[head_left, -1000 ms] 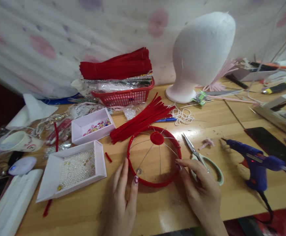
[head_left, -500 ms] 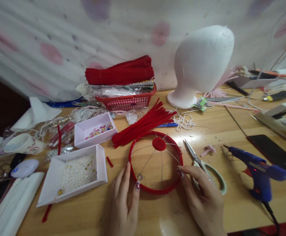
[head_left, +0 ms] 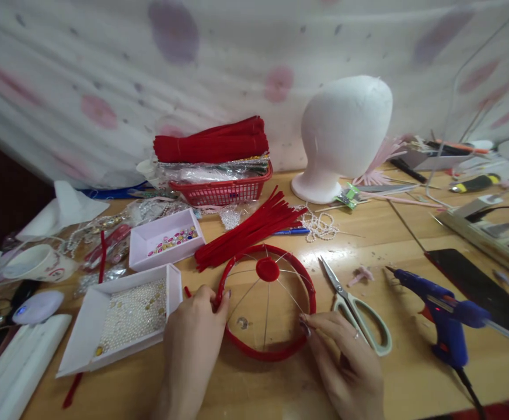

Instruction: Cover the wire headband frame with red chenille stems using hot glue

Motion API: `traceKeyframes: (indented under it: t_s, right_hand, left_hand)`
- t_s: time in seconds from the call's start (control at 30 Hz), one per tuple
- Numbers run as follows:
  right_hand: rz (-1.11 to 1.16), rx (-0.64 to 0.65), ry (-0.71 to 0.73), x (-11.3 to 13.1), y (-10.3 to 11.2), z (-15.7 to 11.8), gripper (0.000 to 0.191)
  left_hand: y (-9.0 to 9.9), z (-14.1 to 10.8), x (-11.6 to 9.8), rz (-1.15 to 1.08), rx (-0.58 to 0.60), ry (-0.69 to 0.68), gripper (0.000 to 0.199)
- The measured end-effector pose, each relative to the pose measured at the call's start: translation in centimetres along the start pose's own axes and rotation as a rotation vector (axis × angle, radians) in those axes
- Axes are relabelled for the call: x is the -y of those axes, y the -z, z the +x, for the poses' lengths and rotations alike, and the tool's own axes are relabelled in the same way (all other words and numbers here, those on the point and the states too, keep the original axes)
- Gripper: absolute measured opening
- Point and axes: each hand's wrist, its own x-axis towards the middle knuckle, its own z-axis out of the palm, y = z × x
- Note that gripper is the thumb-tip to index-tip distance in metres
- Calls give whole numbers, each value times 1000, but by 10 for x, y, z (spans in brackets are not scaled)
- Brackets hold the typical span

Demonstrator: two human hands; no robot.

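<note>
A red ring-shaped frame lies at the front middle of the table, with thin wires running inward to a small red disc. My left hand pinches the ring's left side between thumb and fingers. On the right side, my right hand has thumb and forefinger closed on the rim, near a wire's end. Scissors with pale green handles lie open just right of the ring. Behind it rests a bundle of red fuzzy strips.
A blue glue gun and a black phone-like slab lie right. Boxes of pearls and gems stand left. Behind are a red basket and a white foam head.
My left hand has moved up the ring's left side and now grips it; before, its fingers were spread lower down. The camera view has shifted slightly. My right hand remains at the right rim.
</note>
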Motion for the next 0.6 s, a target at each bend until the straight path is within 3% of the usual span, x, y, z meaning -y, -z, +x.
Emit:
traceKeyframes:
  t_s: [0.17,0.37,0.6]
  right_hand:
    - [58,-19,11,4,0,3,30]
    - [115,-13,8,5,3,5,32]
    - [135,-4,5,7,4,6,34]
  left_hand:
    - [0,-2,-5,112,23,9,29]
    - [4,-2,-4,-65,46,34,17]
    - [9,-3,-5,-69,26,-23,20]
